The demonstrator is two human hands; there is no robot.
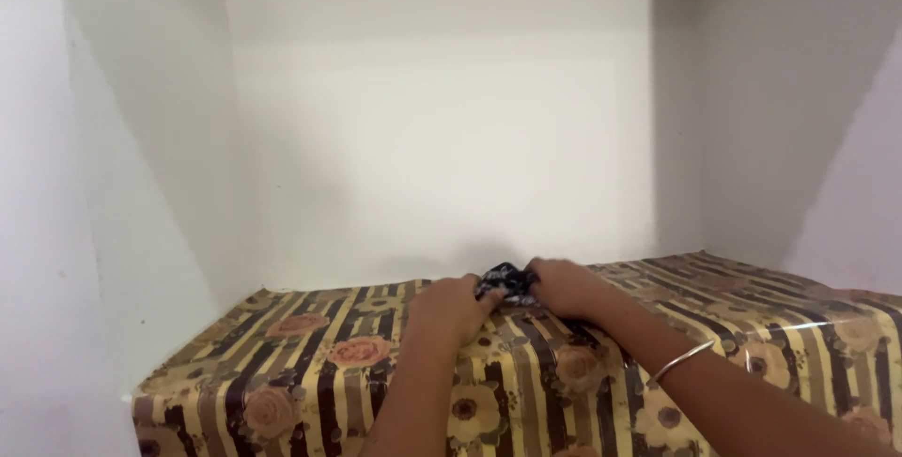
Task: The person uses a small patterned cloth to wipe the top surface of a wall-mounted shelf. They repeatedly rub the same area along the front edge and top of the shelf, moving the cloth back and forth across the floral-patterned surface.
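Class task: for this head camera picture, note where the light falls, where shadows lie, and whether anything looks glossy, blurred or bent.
Head view: soft, even light on the white walls; a faint shadow on the back wall behind the left hand, right hand and dark cloth; glare streaks on the glossy striped floral sheet; overall slightly soft focus; wall edges lean outward from the wide lens.

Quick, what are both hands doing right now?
Left hand: closed on the dark patterned cloth.
Right hand: closed on the same cloth, on the striped floral shelf liner.
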